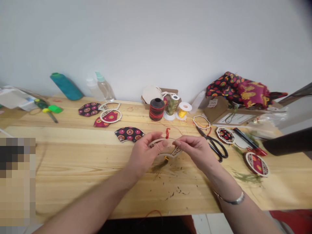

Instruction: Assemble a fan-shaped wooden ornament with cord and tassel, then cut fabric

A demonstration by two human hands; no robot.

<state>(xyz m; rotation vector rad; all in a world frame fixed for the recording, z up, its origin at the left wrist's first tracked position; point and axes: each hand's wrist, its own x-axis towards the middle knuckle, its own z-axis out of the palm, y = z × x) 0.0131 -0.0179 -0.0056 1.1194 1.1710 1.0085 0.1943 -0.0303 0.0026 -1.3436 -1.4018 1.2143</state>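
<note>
My left hand is closed round the left side of a fan-shaped wooden frame with cut-out lattice, its thumb pressed on the front. At the frame's upper right edge my right hand pinches with thumb and forefinger; any thread between those fingertips is too fine to make out. A short red cord stands up from the frame's top. Below it hangs a tassel with a yellow tie. Just behind my left hand lies a fan-shaped piece of black patterned fabric.
Black-handled scissors lie right of my right hand. Thread spools stand behind. At right are finished-looking ornaments, a marker and a fabric-filled cardboard box. Dark scraps litter the wooden table.
</note>
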